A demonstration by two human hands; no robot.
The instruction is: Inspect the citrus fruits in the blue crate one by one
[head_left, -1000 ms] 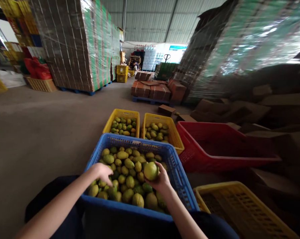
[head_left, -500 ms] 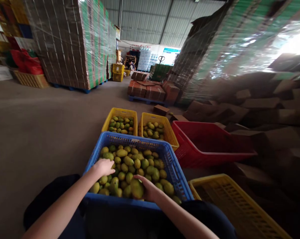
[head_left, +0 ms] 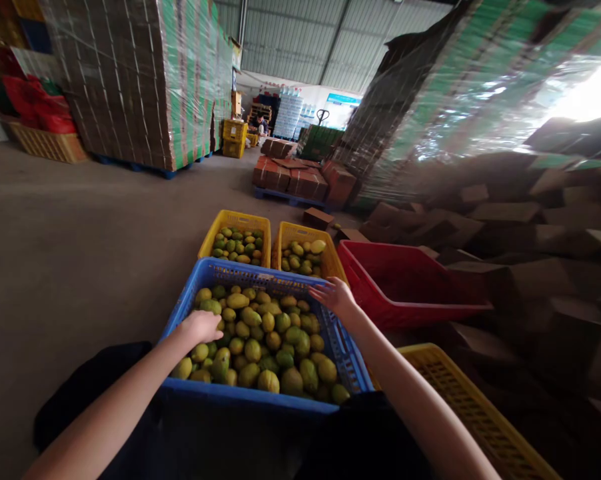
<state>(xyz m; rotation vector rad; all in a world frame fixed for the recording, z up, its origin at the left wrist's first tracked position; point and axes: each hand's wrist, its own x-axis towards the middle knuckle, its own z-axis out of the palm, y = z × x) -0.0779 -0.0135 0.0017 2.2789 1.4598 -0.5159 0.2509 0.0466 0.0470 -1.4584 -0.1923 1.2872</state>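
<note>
The right hand is held over the far right rim of the blue crate, its fingers spread and nothing gripped. The left hand is poised at the left of the same crate, fingers loosely bent; whether a fruit is touched or held beneath it cannot be told. The yellow-green fruits are heaped in the blue crate, at the centre of the frame. By appearance, fruits are being picked over by hand, and a release seems to be the step in hand. For another to be lifted, the right hand would need to be drawn back over the heap and closed.

Beyond, more fruits are held in the left yellow crate and the right yellow crate. A red crate is placed right of centre. All are set about a grey floor. Film-wrapped stacks are seen at upper left and upper right; loose cardboard boxes are strewn at right.
</note>
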